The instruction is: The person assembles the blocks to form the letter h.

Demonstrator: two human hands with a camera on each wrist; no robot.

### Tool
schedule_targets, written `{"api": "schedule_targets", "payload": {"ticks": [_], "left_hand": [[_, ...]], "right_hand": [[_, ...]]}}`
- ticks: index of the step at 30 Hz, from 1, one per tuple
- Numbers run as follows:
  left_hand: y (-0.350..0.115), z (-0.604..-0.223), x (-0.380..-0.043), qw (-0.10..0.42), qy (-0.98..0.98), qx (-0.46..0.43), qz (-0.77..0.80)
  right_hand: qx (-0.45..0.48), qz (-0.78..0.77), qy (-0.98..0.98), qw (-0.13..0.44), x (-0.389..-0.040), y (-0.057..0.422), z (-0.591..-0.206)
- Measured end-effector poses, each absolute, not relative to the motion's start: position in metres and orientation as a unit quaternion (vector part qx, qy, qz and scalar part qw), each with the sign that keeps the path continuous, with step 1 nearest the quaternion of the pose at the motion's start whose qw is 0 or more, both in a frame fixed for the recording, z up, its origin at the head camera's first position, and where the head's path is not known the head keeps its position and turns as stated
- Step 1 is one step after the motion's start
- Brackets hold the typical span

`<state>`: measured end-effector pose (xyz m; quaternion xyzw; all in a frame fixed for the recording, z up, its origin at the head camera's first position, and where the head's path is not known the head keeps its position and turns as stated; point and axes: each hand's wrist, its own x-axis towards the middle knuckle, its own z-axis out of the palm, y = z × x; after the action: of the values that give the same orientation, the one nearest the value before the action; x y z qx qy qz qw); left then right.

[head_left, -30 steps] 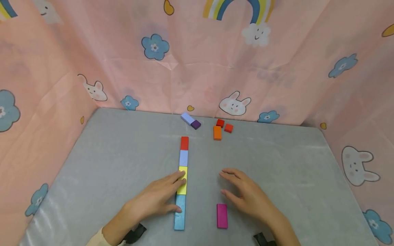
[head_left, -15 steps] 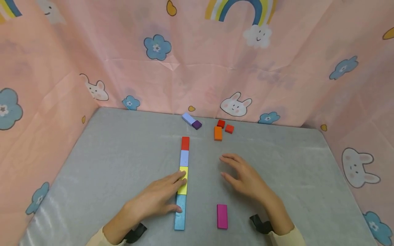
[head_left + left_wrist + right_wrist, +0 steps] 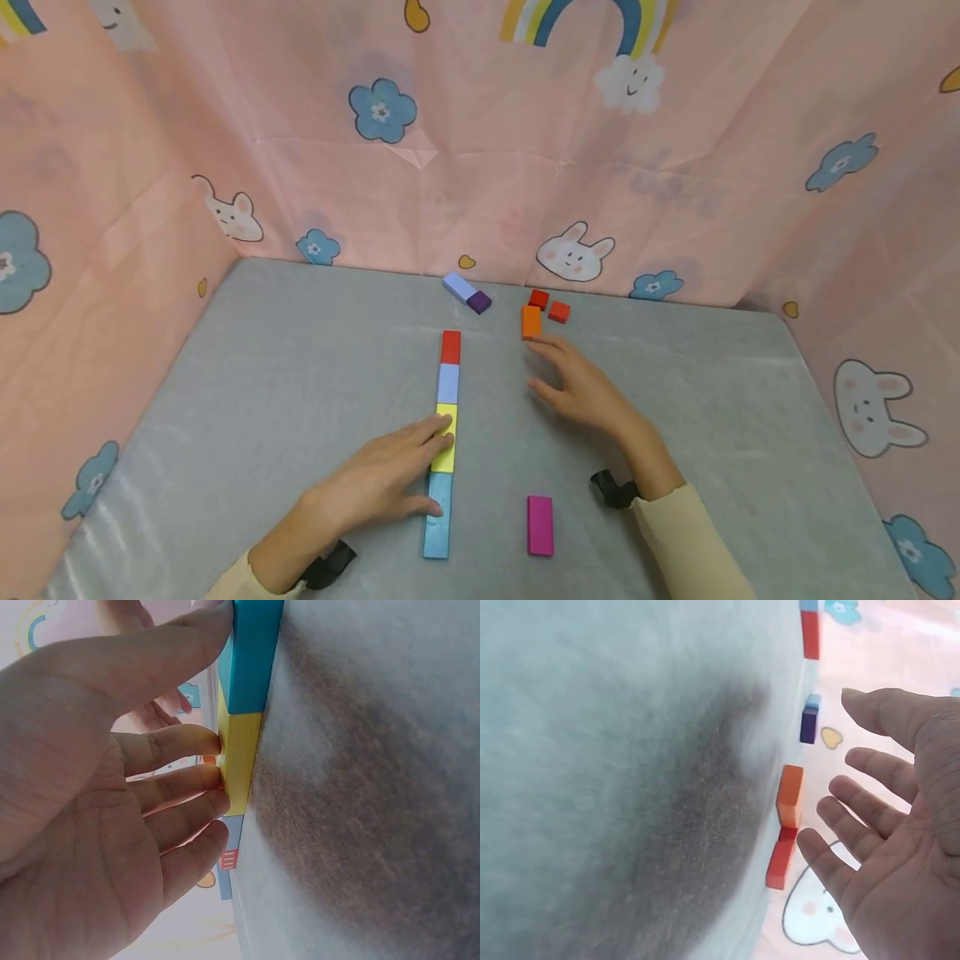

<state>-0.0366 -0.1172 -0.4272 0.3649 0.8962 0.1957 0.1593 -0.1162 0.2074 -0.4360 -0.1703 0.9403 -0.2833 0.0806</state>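
A straight row of blocks runs away from the person: a teal block [image 3: 437, 533], a yellow block [image 3: 446, 461], a light blue block [image 3: 447, 384] and a red block [image 3: 451, 347]. My left hand [image 3: 375, 479] rests on the row, fingertips on the yellow block and thumb on the teal one. Its fingers are fairly straight in the left wrist view. My right hand [image 3: 585, 387] hovers with spread, relaxed fingers just in front of an orange block [image 3: 531, 322]. Nothing is in its grasp in the right wrist view.
Two small red blocks [image 3: 558, 312] lie behind and beside the orange one. A lavender block [image 3: 458, 287] touches a dark purple block [image 3: 479, 302] at the back. A magenta block [image 3: 540, 526] lies at the front. A pink printed cloth [image 3: 465, 200] encloses the grey table [image 3: 315, 350].
My right hand has travelled away from the magenta block toward the back, up to the orange block. The left hand has stayed on the row, and the blocks have not moved.
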Motion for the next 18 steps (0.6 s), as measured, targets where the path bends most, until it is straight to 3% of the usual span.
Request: {"api": "schedule_targets", "payload": {"ticks": [18], "left_hand": [[-0.117,-0.425,-0.039,0.17,0.895,0.365,0.192]], "right_hand": [[-0.173,-0.264,0.947,0.064,-0.16,0.197,-0.449]]}}
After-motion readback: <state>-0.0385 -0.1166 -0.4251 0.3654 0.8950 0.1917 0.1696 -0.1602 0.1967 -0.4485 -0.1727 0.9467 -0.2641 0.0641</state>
